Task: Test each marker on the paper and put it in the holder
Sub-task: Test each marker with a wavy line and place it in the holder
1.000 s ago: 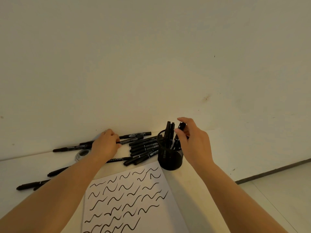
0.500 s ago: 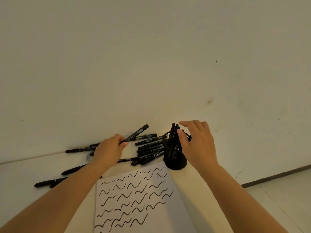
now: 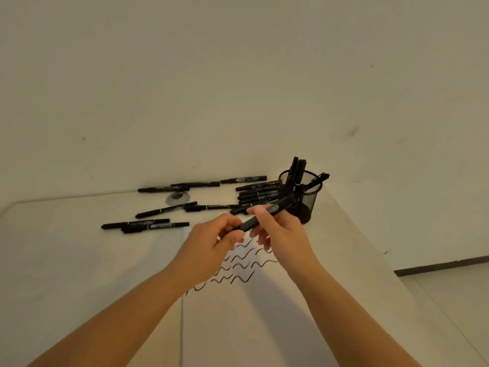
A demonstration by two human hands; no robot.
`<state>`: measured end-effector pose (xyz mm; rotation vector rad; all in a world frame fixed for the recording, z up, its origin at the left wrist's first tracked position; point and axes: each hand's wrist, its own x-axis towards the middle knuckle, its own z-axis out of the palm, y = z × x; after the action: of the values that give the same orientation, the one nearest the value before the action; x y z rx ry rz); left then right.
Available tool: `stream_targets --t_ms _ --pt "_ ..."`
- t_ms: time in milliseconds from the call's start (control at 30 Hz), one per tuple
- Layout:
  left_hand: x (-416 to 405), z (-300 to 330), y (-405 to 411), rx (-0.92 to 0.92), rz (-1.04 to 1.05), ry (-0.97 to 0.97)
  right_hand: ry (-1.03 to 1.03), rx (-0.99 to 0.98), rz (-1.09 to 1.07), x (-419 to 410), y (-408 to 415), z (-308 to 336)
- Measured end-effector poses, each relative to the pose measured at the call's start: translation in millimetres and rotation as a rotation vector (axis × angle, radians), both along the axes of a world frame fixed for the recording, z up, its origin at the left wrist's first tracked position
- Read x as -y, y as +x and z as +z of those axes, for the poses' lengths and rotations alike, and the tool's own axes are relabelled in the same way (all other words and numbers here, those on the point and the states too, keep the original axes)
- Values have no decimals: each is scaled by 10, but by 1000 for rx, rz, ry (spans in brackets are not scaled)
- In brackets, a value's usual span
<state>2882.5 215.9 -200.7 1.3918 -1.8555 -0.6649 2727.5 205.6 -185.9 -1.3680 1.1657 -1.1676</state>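
Both hands hold one black marker (image 3: 275, 209) in the air above the white paper (image 3: 238, 313). My left hand (image 3: 211, 246) grips its lower end, and my right hand (image 3: 280, 234) pinches its middle. The marker slants up to the right toward the black mesh holder (image 3: 308, 200), which stands near the table's back right and has several markers in it. Black wavy test lines (image 3: 238, 263) cover the paper's far part, partly hidden by my hands. Several loose markers (image 3: 258, 193) lie beside the holder.
More black markers (image 3: 145, 225) lie scattered on the white table at the back left, around a small round clear disc (image 3: 178, 198). The wall rises right behind the table. The table's right edge drops to the floor (image 3: 455, 300).
My left hand lifted a marker from the pile and brought it over the paper. My right hand left the holder and took hold of the same marker.
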Motion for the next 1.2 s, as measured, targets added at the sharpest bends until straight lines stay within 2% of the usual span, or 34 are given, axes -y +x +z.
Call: stream_targets --t_ms 133,233,400,500,600,767,833,900,933,1000,1100,1200 --pt "-271 -79 69 -26 74 -51 74 113 -96 -253 100 -155" --pt "-450 -138 152 125 120 -146 175 208 -107 -403 156 -224" --pt "-709 -120 214 404 32 -448 361 283 116 -559 170 -268" --pt "-839 -130 194 482 -8 -492 386 308 191 -627 143 -273" --pt "-905 -149 188 446 -24 -340 369 318 197 -648 113 -262" --pt "-925 -125 146 152 -92 -87 259 267 190 -612 109 -219" --pt "-891 -160 238 17 -79 66 259 412 57 -509 -30 -200" --pt "-836 -203 451 -148 20 263 222 551 -141 -376 -334 -180" --pt "-805 -212 553 -211 56 341 175 505 -199 -328 -471 -176" --pt "-754 -251 640 -232 69 377 91 280 -189 -291 -591 -221" --pt "-709 -316 505 -107 26 257 51 38 -83 -288 -484 -355" --pt "-674 -385 359 60 -9 149 40 -49 -97 -274 -468 -460"
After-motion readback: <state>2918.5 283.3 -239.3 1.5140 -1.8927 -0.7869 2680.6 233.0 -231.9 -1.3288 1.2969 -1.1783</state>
